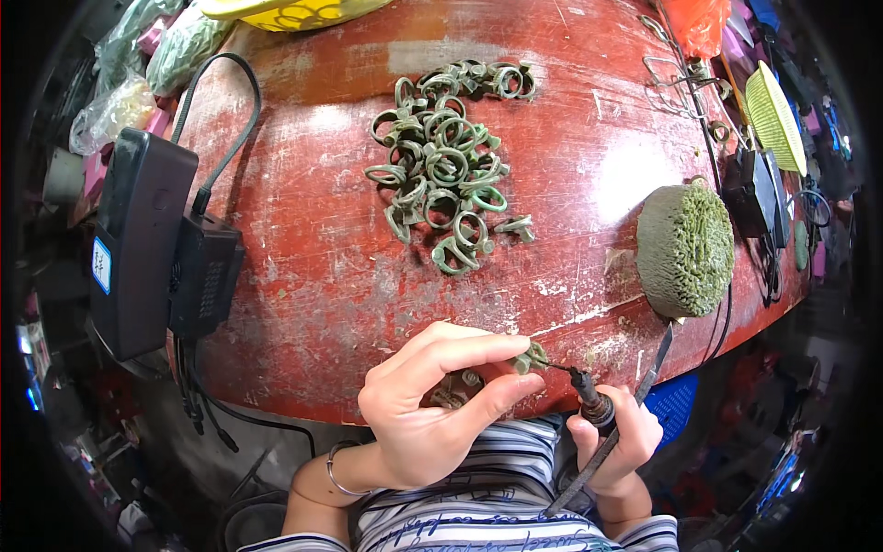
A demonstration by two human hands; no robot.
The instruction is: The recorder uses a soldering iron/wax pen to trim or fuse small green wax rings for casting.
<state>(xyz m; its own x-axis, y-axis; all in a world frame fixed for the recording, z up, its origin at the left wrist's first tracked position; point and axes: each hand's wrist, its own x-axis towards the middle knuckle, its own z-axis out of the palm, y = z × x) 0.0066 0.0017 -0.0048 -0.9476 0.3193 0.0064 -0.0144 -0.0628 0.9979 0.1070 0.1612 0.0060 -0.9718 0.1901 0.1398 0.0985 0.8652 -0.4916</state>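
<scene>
My left hand [432, 405] is closed on a small greenish ring piece [532, 357] between thumb and fingers near the table's front edge. My right hand [618, 440] grips a dark pen-like tool [593, 400], whose thin tip reaches the piece. A dark narrow strip [655, 363] slants from below a rough green cylindrical block [685, 248] past my right hand; whether I hold it is unclear. Beyond my hands lies a loose pile of similar greenish rings [446, 166]. Part of another small object [446, 394] shows behind my left fingers.
The worn red table [313, 230] bears black electrical units with cables [133, 244] at left and another black unit [750, 193] at right. A yellow basin [294, 14], plastic bags [124, 110] and a pale basket [774, 115] line its edges. A blue perforated crate [670, 405] shows below.
</scene>
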